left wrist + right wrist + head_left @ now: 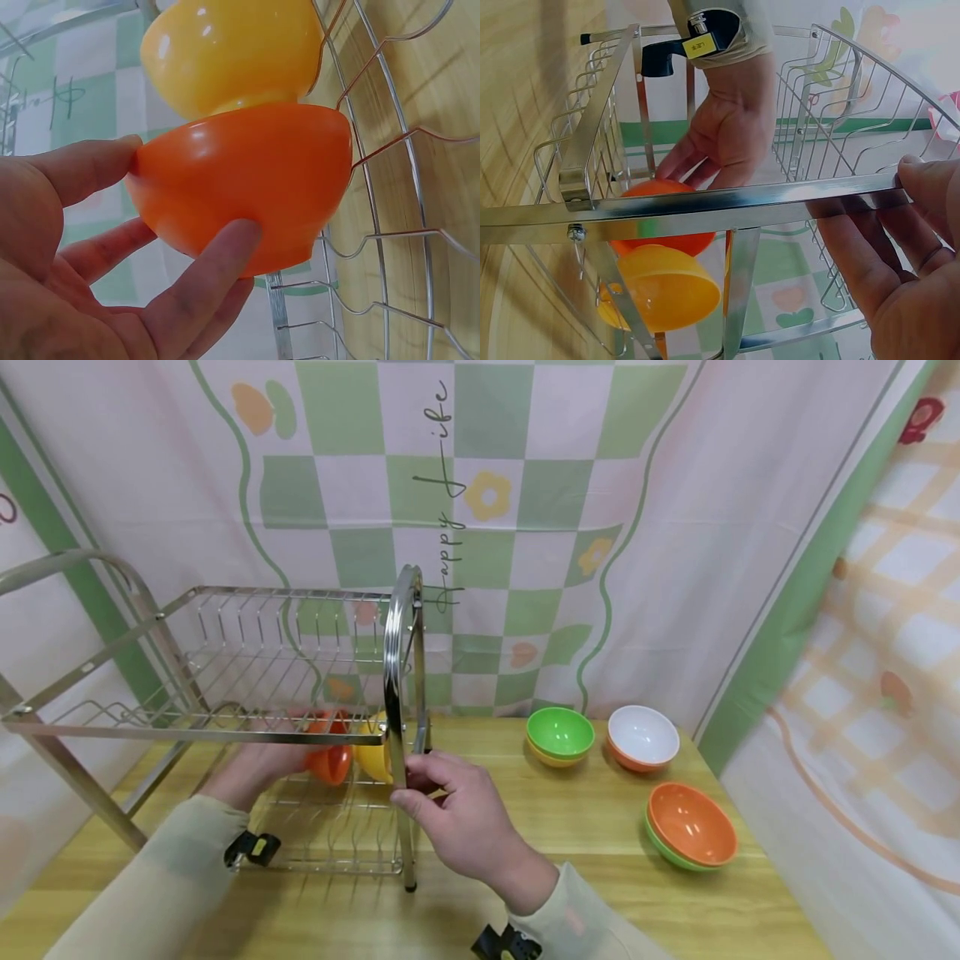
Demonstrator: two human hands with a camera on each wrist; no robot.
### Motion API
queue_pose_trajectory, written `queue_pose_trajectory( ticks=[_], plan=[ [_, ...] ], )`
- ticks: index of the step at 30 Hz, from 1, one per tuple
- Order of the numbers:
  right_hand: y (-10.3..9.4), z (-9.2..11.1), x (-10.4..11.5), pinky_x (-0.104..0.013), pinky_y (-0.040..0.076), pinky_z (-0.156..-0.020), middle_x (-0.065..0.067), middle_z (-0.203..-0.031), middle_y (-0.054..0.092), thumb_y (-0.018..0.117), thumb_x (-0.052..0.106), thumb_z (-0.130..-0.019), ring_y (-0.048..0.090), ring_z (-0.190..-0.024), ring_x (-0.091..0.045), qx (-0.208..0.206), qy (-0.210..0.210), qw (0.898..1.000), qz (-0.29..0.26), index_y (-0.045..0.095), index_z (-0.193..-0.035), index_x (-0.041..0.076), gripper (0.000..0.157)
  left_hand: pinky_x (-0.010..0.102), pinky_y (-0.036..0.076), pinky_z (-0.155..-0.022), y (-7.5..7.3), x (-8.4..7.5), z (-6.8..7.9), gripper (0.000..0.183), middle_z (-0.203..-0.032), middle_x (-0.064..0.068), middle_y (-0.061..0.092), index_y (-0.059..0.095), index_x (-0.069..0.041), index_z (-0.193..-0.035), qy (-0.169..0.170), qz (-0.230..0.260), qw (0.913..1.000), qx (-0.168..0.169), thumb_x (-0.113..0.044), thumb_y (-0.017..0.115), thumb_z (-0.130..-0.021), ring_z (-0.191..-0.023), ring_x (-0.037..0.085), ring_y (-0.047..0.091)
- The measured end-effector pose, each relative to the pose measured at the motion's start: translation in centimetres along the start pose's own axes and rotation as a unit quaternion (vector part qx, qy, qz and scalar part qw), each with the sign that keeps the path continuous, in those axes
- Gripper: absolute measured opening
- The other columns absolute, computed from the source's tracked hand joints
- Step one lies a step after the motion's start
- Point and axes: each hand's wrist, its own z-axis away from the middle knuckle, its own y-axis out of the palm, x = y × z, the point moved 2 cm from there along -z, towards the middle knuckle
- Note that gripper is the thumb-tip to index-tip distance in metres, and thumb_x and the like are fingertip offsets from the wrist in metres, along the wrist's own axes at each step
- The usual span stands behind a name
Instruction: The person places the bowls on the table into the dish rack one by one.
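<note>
Inside the lower tier of a metal dish rack (197,737), my left hand (262,762) holds an orange bowl (330,762) turned on its side. In the left wrist view, the thumb lies at the rim and the fingers (210,274) spread along the outer wall. A yellow bowl (232,56), also on its side, stands right beside the orange one, toward the rack's right end. My right hand (472,822) grips the rack's front right post, thumb on one side and fingers on the other. Upper-tier wires partly cover the left hand in the head view.
Right of the rack on the wooden table (525,827) stand bowl stacks: a green bowl (561,732) on yellow, a white bowl (643,735) on orange, and another orange bowl (692,823) on green. A patterned curtain (495,560) hangs behind. The rack's upper tier (247,664) overhangs my left hand.
</note>
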Motion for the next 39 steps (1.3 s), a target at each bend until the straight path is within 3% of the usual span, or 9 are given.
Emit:
queue_pose_trajectory(
  ticks=[8, 15, 18, 22, 25, 31, 39],
  plan=[
    [0.0, 0.0, 0.0, -0.033, 0.059, -0.071, 0.009, -0.099, 0.066, 0.07, 0.023, -0.095, 0.066, -0.089, -0.011, 0.003, 0.003, 1.0, 0.003, 0.071, -0.114, 0.015, 0.021, 0.033, 0.05, -0.06, 0.5, -0.2, -0.6, 0.042, -0.091, 0.008, 0.067, 0.064, -0.006, -0.118, -0.023, 0.035, 0.9983, 0.039, -0.043, 0.059, -0.099, -0.075, 0.024, 0.058],
    [0.1, 0.1, 0.0, -0.032, 0.059, -0.071, 0.008, -0.098, 0.066, 0.071, 0.017, -0.095, 0.065, -0.089, -0.01, -0.001, 0.001, 1.0, 0.009, 0.071, -0.114, 0.013, 0.02, 0.029, 0.049, -0.054, 0.9, 0.5, -1.3, 0.038, -0.089, 0.013, 0.066, 0.061, -0.004, -0.119, -0.039, 0.094, 0.9935, 0.05, -0.037, 0.058, -0.101, -0.067, 0.021, 0.055],
    [0.1, 0.1, 0.0, -0.03, 0.059, -0.07, 0.008, -0.098, 0.066, 0.071, 0.016, -0.094, 0.065, -0.088, -0.01, -0.001, -0.001, 1.0, 0.013, 0.071, -0.114, 0.013, 0.02, 0.031, 0.053, -0.057, 1.3, 1.9, -2.4, 0.038, -0.091, 0.013, 0.067, 0.062, -0.006, -0.118, -0.058, 0.129, 0.9889, 0.048, -0.037, 0.065, -0.097, -0.069, 0.022, 0.059],
    [0.0, 0.1, -0.1, -0.031, 0.059, -0.07, 0.008, -0.098, 0.066, 0.071, 0.02, -0.095, 0.065, -0.088, -0.01, -0.001, -0.004, 1.0, 0.016, 0.071, -0.114, 0.013, 0.02, 0.035, 0.056, -0.065, 1.8, 4.2, -4.3, 0.048, -0.1, 0.012, 0.07, 0.065, -0.015, -0.118, -0.088, 0.162, 0.9817, 0.047, -0.054, 0.068, -0.09, -0.081, 0.026, 0.064],
    [0.0, 0.1, -0.1, -0.031, 0.059, -0.07, 0.008, -0.098, 0.066, 0.07, 0.022, -0.095, 0.065, -0.088, -0.01, -0.001, -0.005, 1.0, 0.015, 0.071, -0.114, 0.013, 0.021, 0.034, 0.055, -0.065, 1.6, 3.3, -3.8, 0.048, -0.1, 0.013, 0.069, 0.064, -0.013, -0.121, -0.078, 0.151, 0.9842, 0.05, -0.052, 0.064, -0.094, -0.082, 0.027, 0.063],
    [0.0, 0.1, 0.0, -0.029, 0.059, -0.07, 0.009, -0.099, 0.066, 0.071, 0.02, -0.095, 0.066, -0.088, -0.01, -0.001, -0.008, 1.0, 0.016, 0.071, -0.114, 0.013, 0.021, 0.027, 0.042, -0.049, 1.1, 0.5, -1.6, 0.033, -0.082, 0.01, 0.062, 0.062, -0.006, -0.118, -0.007, 0.072, 0.9961, 0.05, -0.034, 0.055, -0.102, -0.062, 0.019, 0.05],
    [0.0, 0.1, -0.2, -0.029, 0.058, -0.071, 0.008, -0.1, 0.066, 0.07, 0.018, -0.096, 0.065, -0.089, -0.01, 0.009, 0.003, 1.0, 0.024, 0.07, -0.117, 0.013, 0.022, 0.026, 0.039, -0.047, 1.1, 0.3, -1.4, 0.034, -0.081, 0.011, 0.062, 0.062, -0.007, -0.112, -0.011, 0.083, 0.9949, 0.056, -0.038, 0.052, -0.104, -0.061, 0.019, 0.049]
  ],
)
